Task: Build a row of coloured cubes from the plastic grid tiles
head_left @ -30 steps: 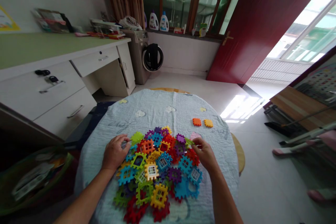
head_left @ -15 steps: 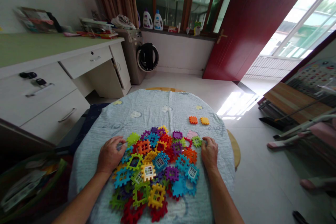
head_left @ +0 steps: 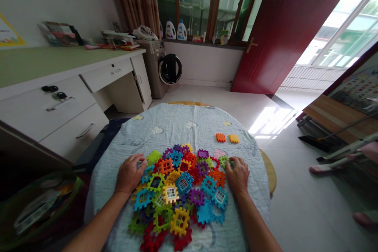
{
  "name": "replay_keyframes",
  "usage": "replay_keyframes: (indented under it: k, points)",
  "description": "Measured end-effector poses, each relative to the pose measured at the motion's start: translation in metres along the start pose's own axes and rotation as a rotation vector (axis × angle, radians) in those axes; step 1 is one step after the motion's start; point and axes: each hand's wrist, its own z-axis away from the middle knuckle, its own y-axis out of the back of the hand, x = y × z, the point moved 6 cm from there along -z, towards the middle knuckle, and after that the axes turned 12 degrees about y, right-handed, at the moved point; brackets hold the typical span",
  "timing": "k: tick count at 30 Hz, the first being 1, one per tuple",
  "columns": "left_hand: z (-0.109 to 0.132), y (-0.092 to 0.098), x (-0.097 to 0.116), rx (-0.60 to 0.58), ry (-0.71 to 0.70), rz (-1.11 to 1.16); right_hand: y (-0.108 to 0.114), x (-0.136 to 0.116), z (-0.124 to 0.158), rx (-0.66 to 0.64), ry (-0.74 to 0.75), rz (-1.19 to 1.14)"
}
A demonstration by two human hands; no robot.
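A heap of coloured plastic window-shaped tiles (head_left: 180,187) lies on a round table under a pale blue cloth (head_left: 177,126). My left hand (head_left: 130,173) rests on the heap's left edge, fingers curled over a green and blue tile. My right hand (head_left: 238,175) lies on the right edge, fingers bent down beside a small green tile (head_left: 223,161). Whether either hand grips a tile is hidden. An orange tile (head_left: 220,137) and a yellow tile (head_left: 234,138) lie apart, farther back on the right.
A white desk with drawers (head_left: 59,98) stands at the left. A washing machine (head_left: 161,67) is behind, under a window sill with bottles. A red door (head_left: 283,27) is open at the right. A green basket (head_left: 32,204) sits low left.
My right hand moved from on top of the heap out to its right edge and stays there. The left hand barely shifted. The camera view tilted a little.
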Motion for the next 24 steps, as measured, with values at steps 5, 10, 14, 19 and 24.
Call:
replay_keyframes:
  k: [5, 10, 14, 19, 24]
  points:
    - [0.000, 0.001, 0.002, 0.010, 0.000, 0.001, 0.004, -0.040, 0.001, 0.036, 0.119, -0.129]
    - [0.000, 0.002, 0.004, 0.020, 0.003, 0.000, -0.005, -0.109, 0.017, -0.157, 0.336, -0.218]
    - [0.000, 0.002, 0.004, 0.016, 0.006, 0.003, -0.006, -0.133, 0.040, -0.307, 0.381, -0.217]
    - [0.000, 0.002, 0.004, 0.016, 0.001, 0.012, -0.003, -0.126, 0.038, -0.319, 0.355, -0.302]
    - [0.001, 0.002, 0.004, 0.020, 0.001, 0.015, -0.010, -0.110, 0.012, -0.275, 0.310, -0.146]
